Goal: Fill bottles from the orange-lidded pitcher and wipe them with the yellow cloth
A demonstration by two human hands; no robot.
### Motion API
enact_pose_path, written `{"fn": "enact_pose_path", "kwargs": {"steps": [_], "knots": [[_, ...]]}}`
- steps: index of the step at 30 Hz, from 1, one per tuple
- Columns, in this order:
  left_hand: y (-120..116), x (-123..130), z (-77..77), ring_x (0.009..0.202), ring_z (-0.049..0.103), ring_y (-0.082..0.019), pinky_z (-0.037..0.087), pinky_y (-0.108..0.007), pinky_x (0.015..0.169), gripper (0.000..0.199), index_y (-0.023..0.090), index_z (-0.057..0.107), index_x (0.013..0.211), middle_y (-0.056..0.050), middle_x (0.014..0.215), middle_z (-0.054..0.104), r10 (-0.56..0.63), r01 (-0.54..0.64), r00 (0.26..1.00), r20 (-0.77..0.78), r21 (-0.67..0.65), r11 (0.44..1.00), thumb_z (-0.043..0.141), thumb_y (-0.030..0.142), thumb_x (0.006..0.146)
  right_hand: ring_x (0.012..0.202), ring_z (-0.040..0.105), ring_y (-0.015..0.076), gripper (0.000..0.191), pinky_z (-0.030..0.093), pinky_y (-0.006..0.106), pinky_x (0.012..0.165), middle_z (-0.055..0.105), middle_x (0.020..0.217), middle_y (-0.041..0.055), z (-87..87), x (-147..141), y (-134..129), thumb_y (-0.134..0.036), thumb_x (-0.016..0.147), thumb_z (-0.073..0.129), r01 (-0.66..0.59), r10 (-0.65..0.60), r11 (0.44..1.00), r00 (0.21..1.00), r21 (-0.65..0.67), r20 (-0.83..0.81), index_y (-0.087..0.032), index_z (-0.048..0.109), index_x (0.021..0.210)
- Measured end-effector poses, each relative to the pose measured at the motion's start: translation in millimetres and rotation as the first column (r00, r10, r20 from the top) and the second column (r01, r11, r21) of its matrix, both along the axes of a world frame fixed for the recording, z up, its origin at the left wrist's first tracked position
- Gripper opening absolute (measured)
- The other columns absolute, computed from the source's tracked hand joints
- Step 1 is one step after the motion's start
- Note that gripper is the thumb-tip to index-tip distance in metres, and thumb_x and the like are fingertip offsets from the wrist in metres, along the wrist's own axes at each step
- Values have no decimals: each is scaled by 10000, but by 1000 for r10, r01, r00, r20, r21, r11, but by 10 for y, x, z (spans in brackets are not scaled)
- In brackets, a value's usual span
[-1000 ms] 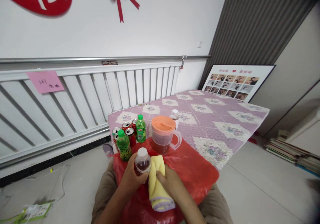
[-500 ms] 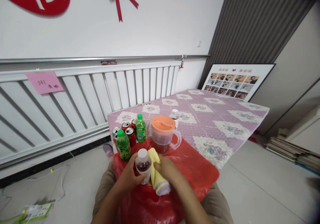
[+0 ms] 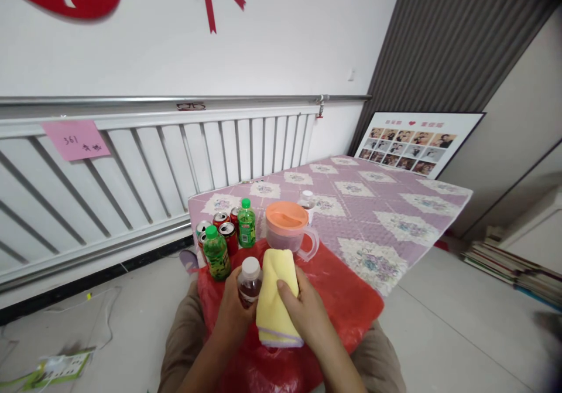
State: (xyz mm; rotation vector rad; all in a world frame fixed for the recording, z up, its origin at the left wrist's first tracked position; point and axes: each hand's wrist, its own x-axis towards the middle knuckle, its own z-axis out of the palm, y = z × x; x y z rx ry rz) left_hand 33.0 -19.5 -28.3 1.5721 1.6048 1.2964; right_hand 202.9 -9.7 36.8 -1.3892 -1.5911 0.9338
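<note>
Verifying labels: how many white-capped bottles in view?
2: one white-capped bottle in the left hand, beside the yellow cloth; a second bottle behind the orange-lidded pitcher. Others could be hidden.

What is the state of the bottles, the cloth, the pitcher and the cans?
Clear plastic bottle: white cap on, in left hand
Yellow cloth with purple edging: folded, in right hand
Clear plastic pitcher: orange lid on, upright
Two green plastic bottles: capped, upright
Red metal cans: upright
Clear bottle behind pitcher: capped, partly hidden
</note>
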Motion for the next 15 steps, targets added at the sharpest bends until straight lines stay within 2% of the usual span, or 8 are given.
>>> {"fn": "enact_pose_path", "kwargs": {"steps": [3,5,9,12,15], "knots": [[17,-101,47,1318,450,-330,371,-477,1112,807,238,287,1398,-136,1444,443,-90,90,995,39,-18,996,708,242,710,1015,653,251,435,487,334,854,678,1176,111,-66,1,-2,-325,868,466,0,0,1000,999,-9,37,-170,527,1269],[45,-223,104,1333,438,-324,347,-480,1130,865,223,242,1438,-140,1460,429,-194,199,977,90,-46,979,694,185,701,1005,657,263,408,482,348,860,691,1136,133,-172,10,-3,-312,859,471,4,-1,999,997,-34,83,-142,557,1220],[157,-482,297,1377,390,-292,362,-459,1123,870,218,175,1485,-135,1512,373,-433,451,877,209,-43,892,648,152,758,1060,640,275,405,460,373,917,676,1172,156,-351,25,-22,-286,840,488,-18,24,998,995,-56,97,-120,573,1200],[259,-574,481,1401,346,-286,333,-436,1139,878,246,213,1485,-95,1562,298,-547,559,825,143,-64,827,648,108,735,1095,628,272,421,456,373,939,661,1204,157,-393,27,-36,-278,835,491,-26,32,998,995,-59,91,-117,561,1218],[313,-562,635,1272,500,-283,412,-413,1075,804,230,359,1426,-78,1438,491,-618,620,783,62,-145,771,640,79,687,1057,652,253,437,488,347,907,676,1183,143,-394,25,-51,-274,823,511,-33,38,997,996,-65,76,-121,548,1231]]}}
